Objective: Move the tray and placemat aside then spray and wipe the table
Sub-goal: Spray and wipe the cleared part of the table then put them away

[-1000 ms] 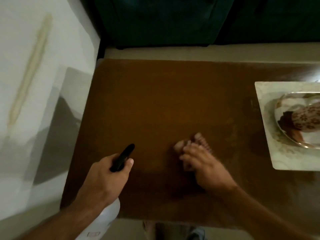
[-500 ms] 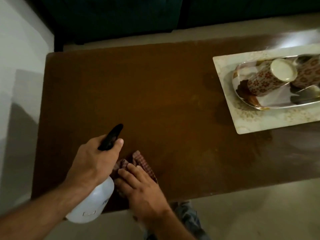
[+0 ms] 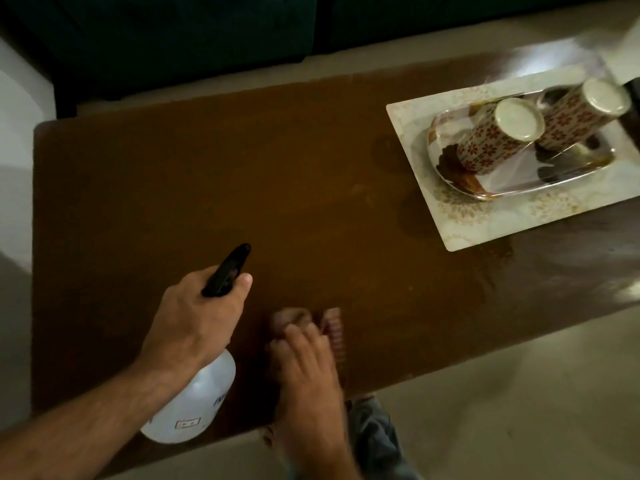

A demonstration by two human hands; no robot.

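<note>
Two hands, left hand [image 3: 194,317] gripping spray bottle [image 3: 194,403], right hand [image 3: 304,372] pressing cloth [image 3: 332,327] on table [image 3: 207,168]

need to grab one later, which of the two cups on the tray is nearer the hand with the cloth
The left cup, standing upside down at the tray's near-left end; the other cup stands farther right, away from the right hand on the cloth.

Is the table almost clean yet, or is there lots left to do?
Partly. Done: the tray with its two cups sits on the placemat at the table's right end. In hand: the left hand grips the spray bottle, while the right hand presses a cloth near the front edge. Left: wiping the rest, probably including under the placemat.
</note>
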